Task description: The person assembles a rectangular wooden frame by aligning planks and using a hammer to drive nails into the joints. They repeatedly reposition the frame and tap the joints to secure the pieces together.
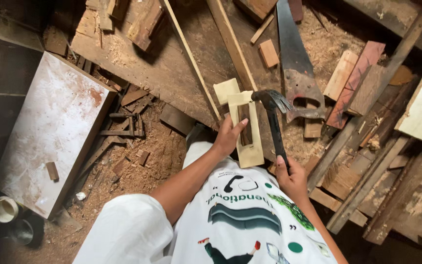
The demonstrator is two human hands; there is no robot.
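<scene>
Head view: left hand (228, 137) grips pale wood block (246, 129) (slot partly hidden), right hand (293, 177) clenches claw hammer (273, 117).

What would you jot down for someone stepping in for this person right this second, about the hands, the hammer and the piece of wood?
Left hand: steadies the pale wood block, which has a dark slot cut in it, on the workbench.
Right hand: grips the hammer by its handle, head over the block's top end.
Nearby: handsaw lying to the right, offcuts and sawdust all round.
Done: slot is cut. Left: cannot tell from this view.
</scene>
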